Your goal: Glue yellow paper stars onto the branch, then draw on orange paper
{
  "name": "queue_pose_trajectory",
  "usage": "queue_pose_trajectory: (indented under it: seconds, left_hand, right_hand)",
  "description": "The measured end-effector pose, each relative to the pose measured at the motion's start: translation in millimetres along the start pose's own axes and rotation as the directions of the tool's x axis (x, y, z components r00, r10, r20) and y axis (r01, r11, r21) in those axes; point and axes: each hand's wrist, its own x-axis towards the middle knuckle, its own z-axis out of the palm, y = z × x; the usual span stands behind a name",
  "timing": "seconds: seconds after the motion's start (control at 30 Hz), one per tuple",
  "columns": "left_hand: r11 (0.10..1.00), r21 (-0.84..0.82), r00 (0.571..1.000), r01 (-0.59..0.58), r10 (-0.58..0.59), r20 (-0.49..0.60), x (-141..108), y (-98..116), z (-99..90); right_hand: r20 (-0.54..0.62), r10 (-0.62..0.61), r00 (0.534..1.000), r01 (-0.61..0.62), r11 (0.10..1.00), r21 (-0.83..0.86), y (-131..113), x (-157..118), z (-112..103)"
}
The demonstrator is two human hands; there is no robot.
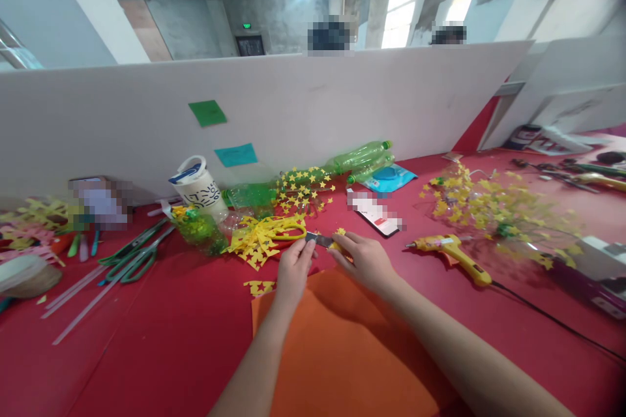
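Note:
Beyond the orange sheet [342, 345], both hands meet over the red table. My left hand [296, 264] is closed, thumb and fingers pinching the end of a small dark, flat tool [320, 240]. The fingers of my right hand [366, 260] bend over the tool's other end, beside a bit of yellow. Scissors with yellow handles [293, 232] lie just left of the tool, on cut yellow scraps [257, 241] with star-shaped holes. A phone [374, 214] lies behind my right hand.
A yellow glue gun [452, 254] with a black cord lies right, before yellow star branches [469, 202]. Green bottles [362, 159], a blue packet [391, 177] and a white cup [198, 186] stand or lie near the white partition [293, 104]. Green scissors [134, 257] and clear sticks lie left.

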Motion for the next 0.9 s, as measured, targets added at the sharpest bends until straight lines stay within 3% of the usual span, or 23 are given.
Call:
queue_pose_trajectory:
  seconds: [0.23, 0.47, 0.67, 0.9]
  left_hand:
    - [1.0, 0.018, 0.999, 0.011, -0.01, -0.031, 1.7, -5.9, -1.0]
    - [0.999, -0.035, 0.999, 0.04, -0.04, -0.008, 2.2, -3.0, 1.5]
    - [0.996, -0.045, 0.997, 0.081, -0.081, 0.004, 1.4, -3.6, 4.1]
    - [0.997, -0.05, 0.998, 0.066, -0.065, 0.023, 1.0, -4.4, 4.9]
  right_hand:
    - [-0.041, 0.026, 0.999, -0.028, 0.999, -0.035, -4.5, -0.3, 2.6]
    - [-0.084, 0.174, 0.981, -0.175, 0.984, -0.012, 5.7, 4.0, 5.2]
    - [0.003, 0.033, 0.999, -0.033, 0.998, 0.049, 2.0, 1.2, 5.7]
    - [-0.027, 0.136, 0.99, -0.135, 0.99, 0.045, 9.9, 6.2, 2.7]
